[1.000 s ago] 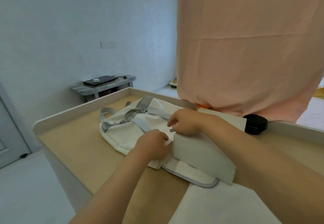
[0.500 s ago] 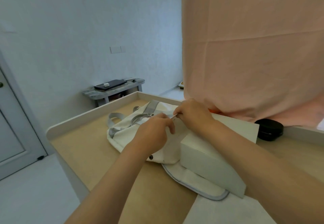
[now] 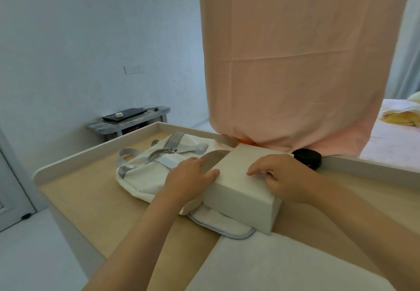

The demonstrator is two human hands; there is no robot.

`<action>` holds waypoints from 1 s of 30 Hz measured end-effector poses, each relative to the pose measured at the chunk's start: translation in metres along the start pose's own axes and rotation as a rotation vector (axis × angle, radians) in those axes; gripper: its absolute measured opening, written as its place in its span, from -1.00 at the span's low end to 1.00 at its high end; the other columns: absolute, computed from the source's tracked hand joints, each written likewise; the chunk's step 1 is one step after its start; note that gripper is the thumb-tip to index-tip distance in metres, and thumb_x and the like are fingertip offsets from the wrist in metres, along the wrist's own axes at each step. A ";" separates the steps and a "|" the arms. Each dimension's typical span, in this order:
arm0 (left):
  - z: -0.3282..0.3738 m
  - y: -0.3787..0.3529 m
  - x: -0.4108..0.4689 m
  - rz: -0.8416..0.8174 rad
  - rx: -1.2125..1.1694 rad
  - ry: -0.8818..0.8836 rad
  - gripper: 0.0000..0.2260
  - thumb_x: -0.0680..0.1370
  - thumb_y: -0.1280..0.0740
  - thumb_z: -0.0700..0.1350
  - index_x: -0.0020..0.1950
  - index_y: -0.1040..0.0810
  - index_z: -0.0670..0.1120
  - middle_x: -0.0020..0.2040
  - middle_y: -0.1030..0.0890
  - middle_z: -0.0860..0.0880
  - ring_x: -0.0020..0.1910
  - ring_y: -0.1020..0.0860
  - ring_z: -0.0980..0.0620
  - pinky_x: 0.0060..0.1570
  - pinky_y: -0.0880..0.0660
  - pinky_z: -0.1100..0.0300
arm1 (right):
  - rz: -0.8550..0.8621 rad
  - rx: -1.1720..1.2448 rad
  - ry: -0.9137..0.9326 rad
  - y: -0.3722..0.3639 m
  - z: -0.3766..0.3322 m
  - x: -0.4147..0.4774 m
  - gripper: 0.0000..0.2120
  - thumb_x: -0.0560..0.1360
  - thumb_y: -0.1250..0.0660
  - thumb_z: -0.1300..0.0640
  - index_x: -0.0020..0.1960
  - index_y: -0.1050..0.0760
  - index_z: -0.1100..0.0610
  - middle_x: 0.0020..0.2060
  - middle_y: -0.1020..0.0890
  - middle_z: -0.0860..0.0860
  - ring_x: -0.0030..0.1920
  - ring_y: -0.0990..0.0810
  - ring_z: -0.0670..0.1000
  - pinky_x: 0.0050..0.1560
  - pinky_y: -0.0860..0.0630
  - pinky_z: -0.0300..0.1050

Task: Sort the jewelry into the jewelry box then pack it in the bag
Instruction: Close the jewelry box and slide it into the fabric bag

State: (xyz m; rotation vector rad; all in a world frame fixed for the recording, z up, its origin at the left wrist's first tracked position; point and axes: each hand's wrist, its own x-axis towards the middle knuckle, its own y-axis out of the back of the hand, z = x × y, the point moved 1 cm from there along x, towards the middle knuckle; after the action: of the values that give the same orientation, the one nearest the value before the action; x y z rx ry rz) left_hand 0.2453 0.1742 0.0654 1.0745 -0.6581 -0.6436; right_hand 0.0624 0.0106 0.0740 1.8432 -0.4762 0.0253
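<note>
A white bag (image 3: 145, 174) with grey straps lies flat on the wooden table (image 3: 86, 202). The closed off-white jewelry box (image 3: 241, 183) sits on the bag's near right part, over its flap. My left hand (image 3: 188, 179) holds up the edge of the bag's opening against the box's left side, with fingertips touching the box. My right hand (image 3: 279, 177) grips the box's right end, fingers across the lid and thumb down the side. No loose jewelry is visible.
A pink cloth (image 3: 295, 63) hangs down to the table's far rim. A black round case (image 3: 306, 157) lies behind the box. A white sheet (image 3: 272, 263) covers the near right of the table. A low bench (image 3: 127, 122) with a laptop stands by the wall.
Both hands left the fastening on top of the bag. The left hand now lifts the bag's opening edge and the right hand has moved onto the box's right end.
</note>
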 end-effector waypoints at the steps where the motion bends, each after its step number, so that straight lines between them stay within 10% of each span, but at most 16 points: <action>1: 0.003 -0.001 -0.001 -0.001 0.002 0.005 -0.43 0.61 -0.19 0.26 0.52 -0.38 -0.03 0.46 -0.44 0.00 0.39 -0.42 -0.02 0.26 -0.39 0.04 | -0.036 -0.034 -0.001 0.001 0.000 -0.009 -0.52 0.53 -0.20 0.31 0.31 -0.57 -0.10 0.31 -0.55 -0.22 0.35 -0.44 -0.19 0.42 -0.30 -0.25; 9: 0.006 -0.008 -0.005 -0.032 -0.171 0.111 -0.40 0.59 -0.27 0.23 0.57 -0.32 0.01 0.52 -0.39 0.00 0.46 -0.38 -0.05 0.37 -0.34 0.02 | -0.094 -0.367 0.171 -0.030 0.020 -0.052 -0.04 0.48 -0.40 -0.23 0.56 0.28 -0.31 0.61 0.12 -0.21 0.60 0.12 -0.14 0.59 0.08 -0.01; 21: -0.004 0.017 -0.003 -0.003 -0.480 0.175 -0.65 0.69 -0.20 -0.05 0.48 -0.46 0.06 0.46 -0.44 0.02 0.42 -0.38 -0.08 0.28 -0.34 0.02 | 0.167 -0.394 0.242 -0.037 -0.004 -0.035 -0.08 0.28 -0.53 -0.18 0.53 -0.23 0.01 0.48 -0.40 0.05 0.43 -0.42 0.12 0.35 -0.44 0.17; 26: -0.014 0.028 0.003 0.078 -0.443 0.106 -0.66 0.68 -0.17 -0.07 0.41 -0.52 0.13 -0.08 -0.60 0.12 -0.29 -0.49 0.10 -0.21 -0.45 0.23 | 0.219 -0.520 0.279 -0.052 -0.028 -0.014 -0.10 0.21 -0.50 -0.22 0.44 -0.28 0.06 0.30 -0.52 0.11 0.13 -0.58 0.15 -0.04 -0.58 0.14; 30: -0.009 0.034 0.001 0.073 -0.342 0.024 -0.65 0.66 -0.19 -0.12 0.42 -0.51 0.12 0.23 -0.62 0.03 -0.10 -0.61 0.06 -0.23 -0.46 0.27 | 0.273 -0.559 0.253 -0.067 -0.045 0.004 -0.09 0.14 -0.51 -0.22 0.38 -0.33 0.09 0.18 -0.57 0.13 -0.07 -0.59 0.18 -0.23 -0.54 0.04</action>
State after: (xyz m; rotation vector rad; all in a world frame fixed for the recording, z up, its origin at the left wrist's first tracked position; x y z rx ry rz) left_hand 0.2581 0.1902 0.0946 0.7364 -0.5405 -0.6513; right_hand 0.0986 0.0674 0.0286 1.1993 -0.4934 0.2799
